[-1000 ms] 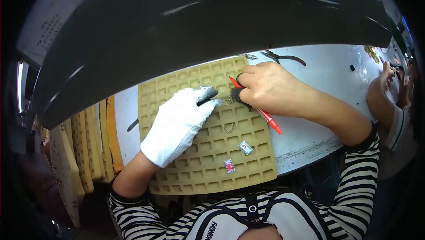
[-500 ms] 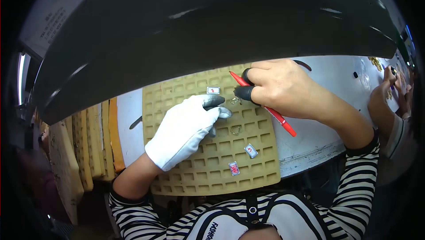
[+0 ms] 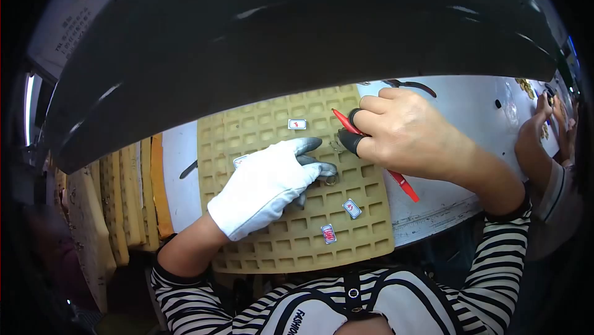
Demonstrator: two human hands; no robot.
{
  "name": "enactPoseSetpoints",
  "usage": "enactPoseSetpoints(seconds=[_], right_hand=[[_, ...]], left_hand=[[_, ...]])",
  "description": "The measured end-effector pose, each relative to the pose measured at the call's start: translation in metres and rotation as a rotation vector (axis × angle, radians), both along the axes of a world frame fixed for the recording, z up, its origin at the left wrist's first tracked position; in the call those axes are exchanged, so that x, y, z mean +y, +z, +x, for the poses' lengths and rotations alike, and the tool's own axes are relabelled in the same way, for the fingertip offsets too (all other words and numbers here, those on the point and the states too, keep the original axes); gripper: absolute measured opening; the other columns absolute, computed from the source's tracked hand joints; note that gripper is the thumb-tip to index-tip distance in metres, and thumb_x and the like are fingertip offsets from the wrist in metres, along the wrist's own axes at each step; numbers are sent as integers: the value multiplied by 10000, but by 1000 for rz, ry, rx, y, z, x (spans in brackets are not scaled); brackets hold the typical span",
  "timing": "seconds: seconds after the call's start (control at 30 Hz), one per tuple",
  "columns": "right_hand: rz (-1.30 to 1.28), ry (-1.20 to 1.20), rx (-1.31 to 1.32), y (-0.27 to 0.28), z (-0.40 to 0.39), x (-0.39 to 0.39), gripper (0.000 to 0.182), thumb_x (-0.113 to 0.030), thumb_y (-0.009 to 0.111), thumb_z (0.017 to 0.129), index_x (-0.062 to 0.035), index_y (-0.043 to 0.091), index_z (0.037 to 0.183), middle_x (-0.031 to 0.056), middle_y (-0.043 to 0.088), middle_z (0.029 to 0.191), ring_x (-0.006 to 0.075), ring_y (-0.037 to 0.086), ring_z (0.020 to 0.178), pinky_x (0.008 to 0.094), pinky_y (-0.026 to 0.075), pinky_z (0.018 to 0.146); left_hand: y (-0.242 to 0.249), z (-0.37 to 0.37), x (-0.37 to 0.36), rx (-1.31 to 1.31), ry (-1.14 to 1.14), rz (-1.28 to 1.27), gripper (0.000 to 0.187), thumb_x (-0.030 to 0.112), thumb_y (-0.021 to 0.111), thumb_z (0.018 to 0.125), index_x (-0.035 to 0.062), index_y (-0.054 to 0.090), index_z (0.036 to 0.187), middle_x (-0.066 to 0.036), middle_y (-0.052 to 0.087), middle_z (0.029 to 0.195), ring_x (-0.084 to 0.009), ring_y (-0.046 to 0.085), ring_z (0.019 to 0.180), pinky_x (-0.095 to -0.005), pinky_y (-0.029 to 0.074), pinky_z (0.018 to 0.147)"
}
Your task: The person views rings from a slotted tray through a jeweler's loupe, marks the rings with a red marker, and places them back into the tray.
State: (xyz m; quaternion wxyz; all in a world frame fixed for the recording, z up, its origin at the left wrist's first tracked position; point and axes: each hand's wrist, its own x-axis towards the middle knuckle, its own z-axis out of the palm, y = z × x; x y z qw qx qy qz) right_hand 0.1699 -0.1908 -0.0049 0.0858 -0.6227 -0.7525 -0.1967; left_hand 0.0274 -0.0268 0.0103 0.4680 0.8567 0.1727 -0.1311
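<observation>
My left hand [image 3: 266, 180], in a white glove with grey fingertips, rests low over a yellow tray [image 3: 272, 264] of square pockets. Its fingers are apart, and one fingertip is right at a small ring [image 3: 330, 180]. In my right hand [image 3: 405, 128], which wears black finger covers, a red pen [image 3: 403, 185] slants across the palm with its tip towards the upper left. A second ring [image 3: 336, 144] lies beside the covered fingertips, partly hidden by them. Small labels with red marks lie on the tray: one at the top [image 3: 297, 124], two lower right [image 3: 351, 209] [image 3: 328, 233].
A dark visor-like panel [image 3: 297, 25] blocks the upper view. More yellow trays [image 3: 93, 230] stand on edge at the left. Dark-handled pliers [image 3: 414, 86] lie on the white table [image 3: 433, 205]. Another person's arm [image 3: 535, 143] and gold-coloured pieces [image 3: 526, 87] are at the far right.
My left hand has slid slightly right and down, to the lower ring, uncovering part of a label at its left. My right hand has moved a little right and down with the pen.
</observation>
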Motion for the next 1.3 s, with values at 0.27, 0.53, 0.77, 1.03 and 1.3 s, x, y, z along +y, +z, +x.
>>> enactPoseSetpoints(seconds=[0.27, 0.53, 0.77, 1.03, 1.3], right_hand=[[144, 82, 14, 3, -23, 14, 200, -164, 597, 480, -92, 411, 474, 32, 425, 608, 176, 512, 627, 296, 423, 496], [70, 53, 442, -9, -25, 15, 293, -73, 667, 615, -37, 669, 906, 76, 504, 717, 226, 541, 666, 341, 449, 537], [181, -72, 1101, -24, -14, 0, 291, -228, 583, 915, -8, 617, 1103, 126, 670, 962, 202, 648, 810, 297, 507, 703], [179, -110, 1280, -25, -18, -3, 270, -103, 640, 836, 25, 613, 1072, 109, 683, 940, 143, 655, 800, 267, 517, 714], [116, -92, 1146, -24, -22, -6, 255, -102, 646, 835, 16, 610, 1058, 115, 691, 946, 183, 676, 835, 296, 540, 750]], left_hand=[[3, -6, 15, 138, -75, -333, 342, 341, 552, 916, 17, 621, 1001, -34, 618, 723, -80, 541, 539, -222, 429, 498], [-6, -11, 15, 34, -8, -634, 286, 275, 510, 949, 13, 622, 971, -56, 637, 741, -103, 559, 531, -216, 446, 480], [-24, -13, 21, 11, 52, -820, 311, 254, 549, 932, -20, 600, 1070, -118, 665, 913, -117, 621, 649, -199, 464, 456], [-20, -10, 22, 19, 36, -834, 313, 242, 553, 927, -23, 592, 1090, -142, 639, 1078, -126, 643, 763, -208, 477, 466], [-21, -9, 20, 78, 61, -833, 312, 264, 545, 933, -14, 612, 1058, -119, 664, 955, -126, 632, 683, -214, 464, 450]])
